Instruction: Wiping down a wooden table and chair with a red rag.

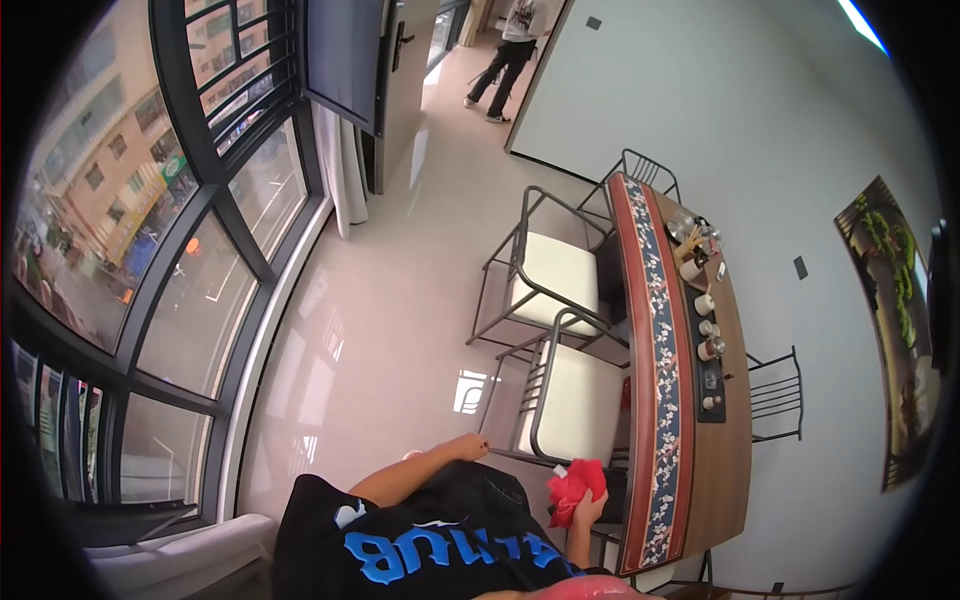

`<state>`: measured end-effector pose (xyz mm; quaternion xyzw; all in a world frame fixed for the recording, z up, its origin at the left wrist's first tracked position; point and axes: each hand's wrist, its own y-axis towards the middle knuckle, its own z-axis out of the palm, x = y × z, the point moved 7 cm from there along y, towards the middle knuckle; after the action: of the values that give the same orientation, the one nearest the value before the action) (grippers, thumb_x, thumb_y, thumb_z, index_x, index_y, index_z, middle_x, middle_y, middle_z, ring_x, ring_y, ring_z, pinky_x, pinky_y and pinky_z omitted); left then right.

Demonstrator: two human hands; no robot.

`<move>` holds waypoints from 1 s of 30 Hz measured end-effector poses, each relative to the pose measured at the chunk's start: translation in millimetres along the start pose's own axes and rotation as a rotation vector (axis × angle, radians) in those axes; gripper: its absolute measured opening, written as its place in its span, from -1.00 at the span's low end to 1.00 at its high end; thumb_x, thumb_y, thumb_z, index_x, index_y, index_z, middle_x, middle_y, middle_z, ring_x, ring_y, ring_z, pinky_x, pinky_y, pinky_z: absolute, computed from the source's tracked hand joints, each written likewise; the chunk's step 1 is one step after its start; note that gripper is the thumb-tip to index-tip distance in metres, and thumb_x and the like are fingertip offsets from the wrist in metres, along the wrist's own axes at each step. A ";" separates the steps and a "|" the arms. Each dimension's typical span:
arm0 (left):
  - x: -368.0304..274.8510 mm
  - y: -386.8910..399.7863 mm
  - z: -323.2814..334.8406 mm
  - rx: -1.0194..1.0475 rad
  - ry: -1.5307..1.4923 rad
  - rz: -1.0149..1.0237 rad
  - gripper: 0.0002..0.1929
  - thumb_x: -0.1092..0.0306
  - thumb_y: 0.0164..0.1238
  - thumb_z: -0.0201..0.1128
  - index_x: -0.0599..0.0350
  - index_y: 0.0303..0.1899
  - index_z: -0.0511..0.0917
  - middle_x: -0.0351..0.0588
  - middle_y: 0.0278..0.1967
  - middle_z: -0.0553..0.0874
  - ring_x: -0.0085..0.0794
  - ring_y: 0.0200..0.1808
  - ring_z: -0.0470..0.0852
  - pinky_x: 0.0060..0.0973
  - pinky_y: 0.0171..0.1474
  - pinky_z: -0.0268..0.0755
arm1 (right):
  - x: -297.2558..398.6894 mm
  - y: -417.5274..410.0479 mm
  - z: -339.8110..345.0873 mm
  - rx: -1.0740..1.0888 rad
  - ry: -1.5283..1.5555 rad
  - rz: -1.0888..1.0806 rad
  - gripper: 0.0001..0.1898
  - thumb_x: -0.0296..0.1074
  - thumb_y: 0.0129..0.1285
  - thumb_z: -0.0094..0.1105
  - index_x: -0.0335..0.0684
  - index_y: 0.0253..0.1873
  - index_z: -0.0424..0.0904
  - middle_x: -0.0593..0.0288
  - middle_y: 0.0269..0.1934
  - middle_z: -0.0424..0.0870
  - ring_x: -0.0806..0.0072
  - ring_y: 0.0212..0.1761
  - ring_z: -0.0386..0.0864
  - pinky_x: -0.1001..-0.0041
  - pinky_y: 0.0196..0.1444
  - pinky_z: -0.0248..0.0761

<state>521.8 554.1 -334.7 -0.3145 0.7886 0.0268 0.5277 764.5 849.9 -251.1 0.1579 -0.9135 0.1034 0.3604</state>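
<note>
A crumpled red cloth with a small white tag is gripped in my right hand, close to the near end of the table. My left hand looks loosely curled by the lower corner of a chair with a cream seat; nothing shows in it, and its fingers are too small to make out. The long wooden table stands at my right, with a red and blue floral runner along its near side. On the table lies a black tea tray holding several small cups and jars.
Another cream-seated chair stands farther along the table, and a black metal chair is on its far side. Tall windows line the left. A person stands beyond the door. Glossy tiled floor lies between windows and chairs.
</note>
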 end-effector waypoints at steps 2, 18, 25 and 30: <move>7.1 -4.6 -27.4 -0.055 -0.034 -0.011 -0.70 0.23 0.36 0.11 0.18 -0.05 0.66 0.14 -0.14 0.75 0.00 -0.09 0.72 -0.20 0.02 0.55 | 65.6 -5.7 23.7 0.021 0.076 -0.117 -0.44 -0.32 0.30 0.21 -0.29 0.38 0.33 -0.24 0.19 0.57 -0.12 0.24 0.53 0.16 0.31 0.35; -17.0 78.8 -253.3 -0.062 -1.318 -0.348 -0.15 -0.39 0.35 0.13 0.02 0.46 0.24 -0.01 0.40 0.42 -0.15 0.37 0.45 -0.11 0.37 0.34 | 372.1 -21.6 319.0 1.027 0.776 0.330 -0.32 0.12 0.59 -0.28 -0.49 0.37 0.32 0.02 0.28 0.55 0.23 0.23 0.56 0.32 0.30 0.40; 16.1 179.9 -370.7 -0.112 -1.523 -0.300 -0.40 -0.07 0.49 0.16 0.05 0.38 0.32 0.03 0.26 0.55 -0.17 0.30 0.54 -0.09 0.37 0.40 | 487.8 65.5 379.8 0.710 0.064 -0.383 -0.40 -0.03 0.58 -0.32 -0.58 0.10 0.51 -0.53 0.05 0.53 -0.29 0.13 0.51 0.01 0.21 0.33; 8.6 247.5 -445.8 -0.107 -1.478 -0.227 -0.40 0.04 0.49 0.20 -0.04 0.43 0.22 0.00 0.32 0.49 -0.18 0.31 0.52 0.00 0.33 0.41 | 555.0 140.7 420.3 0.560 0.217 -0.361 -0.47 -0.07 0.57 -0.25 -0.54 0.10 0.52 -0.47 -0.01 0.59 -0.32 0.07 0.54 0.04 0.15 0.38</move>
<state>26.4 581.4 -216.8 -0.3193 0.1889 0.2148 0.9034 67.2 734.7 -180.2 0.3978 -0.7635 0.3008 0.4104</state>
